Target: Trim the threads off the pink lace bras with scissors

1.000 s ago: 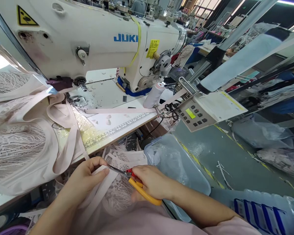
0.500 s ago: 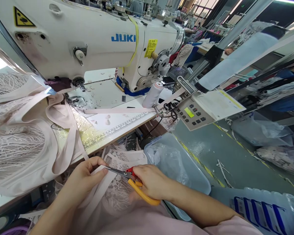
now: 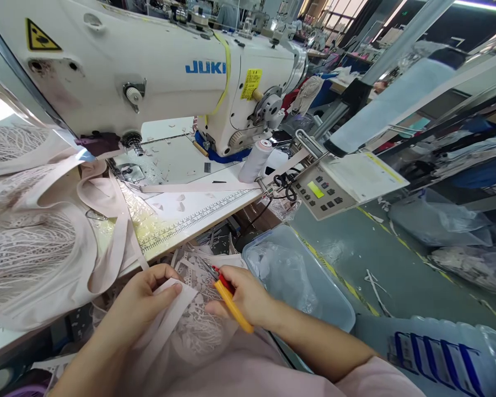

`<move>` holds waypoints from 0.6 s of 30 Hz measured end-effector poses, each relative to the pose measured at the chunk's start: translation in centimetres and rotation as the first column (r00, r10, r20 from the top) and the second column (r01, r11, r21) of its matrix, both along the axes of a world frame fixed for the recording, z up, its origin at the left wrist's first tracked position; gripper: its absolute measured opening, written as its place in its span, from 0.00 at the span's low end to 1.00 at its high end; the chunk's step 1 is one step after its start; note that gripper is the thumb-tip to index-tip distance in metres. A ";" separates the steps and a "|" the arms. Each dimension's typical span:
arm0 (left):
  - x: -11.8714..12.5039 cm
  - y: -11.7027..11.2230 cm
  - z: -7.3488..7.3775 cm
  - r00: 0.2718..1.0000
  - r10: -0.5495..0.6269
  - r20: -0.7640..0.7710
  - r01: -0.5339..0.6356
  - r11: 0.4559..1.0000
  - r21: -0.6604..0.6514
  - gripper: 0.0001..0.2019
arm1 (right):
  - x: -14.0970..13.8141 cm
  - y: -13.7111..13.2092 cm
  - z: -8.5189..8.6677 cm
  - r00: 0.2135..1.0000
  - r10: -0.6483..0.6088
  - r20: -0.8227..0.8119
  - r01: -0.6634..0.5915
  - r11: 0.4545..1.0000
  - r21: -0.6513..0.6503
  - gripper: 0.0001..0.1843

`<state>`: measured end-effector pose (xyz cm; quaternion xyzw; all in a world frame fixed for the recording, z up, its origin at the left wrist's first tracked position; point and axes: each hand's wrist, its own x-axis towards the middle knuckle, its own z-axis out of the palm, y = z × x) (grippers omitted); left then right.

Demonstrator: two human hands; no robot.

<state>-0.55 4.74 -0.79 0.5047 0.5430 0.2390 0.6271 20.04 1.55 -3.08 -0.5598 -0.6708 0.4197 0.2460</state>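
Note:
My left hand (image 3: 146, 298) pinches the end of a pale pink fabric band (image 3: 177, 306) between thumb and fingers. The band hangs down toward my lap. In my right hand (image 3: 243, 298) is a pair of scissors (image 3: 231, 306) with orange and red handles, its blades pointing up and left, apart from the band. Lace fabric (image 3: 198, 325) in the same pale pink lies beneath both hands. More lace garment pieces (image 3: 33, 248) with smooth pink edging are heaped on the sewing table, left of the machine.
A white sewing machine (image 3: 165, 71) stands over the table (image 3: 206, 212). A thread cone (image 3: 256, 160) and a control panel (image 3: 322, 190) are to its right. Below sits a translucent bin (image 3: 330, 298) with plastic inside. Stacked clear containers (image 3: 438, 353) stand at the lower right.
My right hand has drawn the scissors back from the band, and they have turned so the blades point more upward. My left hand keeps its pinch in the same place.

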 end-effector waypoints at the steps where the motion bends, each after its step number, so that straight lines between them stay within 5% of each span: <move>1: 0.0 0.1 -0.1 0.999 -0.035 0.003 0.035 0.999 0.002 0.11 | -0.6 0.2 -0.1 0.999 -0.012 -0.044 0.013 1.000 0.023 0.29; 5: -0.4 0.4 -0.6 0.986 -0.148 -0.077 0.157 0.979 0.132 0.10 | -2.7 0.8 -0.3 0.994 0.065 -0.086 -0.052 0.988 0.144 0.21; 9: -1.0 -0.6 -1.2 0.958 -0.018 -0.287 0.138 0.905 0.402 0.15 | -2.5 1.7 0.2 0.983 0.148 0.105 -0.171 0.950 0.262 0.16; 12: -1.4 -2.7 -2.1 0.870 0.153 -0.468 0.238 0.702 0.671 0.29 | -1.8 2.7 1.7 0.935 0.161 0.315 -0.274 0.893 0.357 0.15; 15: -2.3 -5.1 -3.7 0.737 0.254 -0.627 0.473 0.469 0.746 0.36 | -1.6 3.6 3.9 0.909 0.149 0.390 -0.324 0.840 0.434 0.15; 18: -5.1 -7.4 -5.4 0.650 0.321 -0.689 0.511 0.486 0.709 0.36 | -2.3 4.2 5.9 0.941 0.157 0.299 -0.300 0.792 0.532 0.16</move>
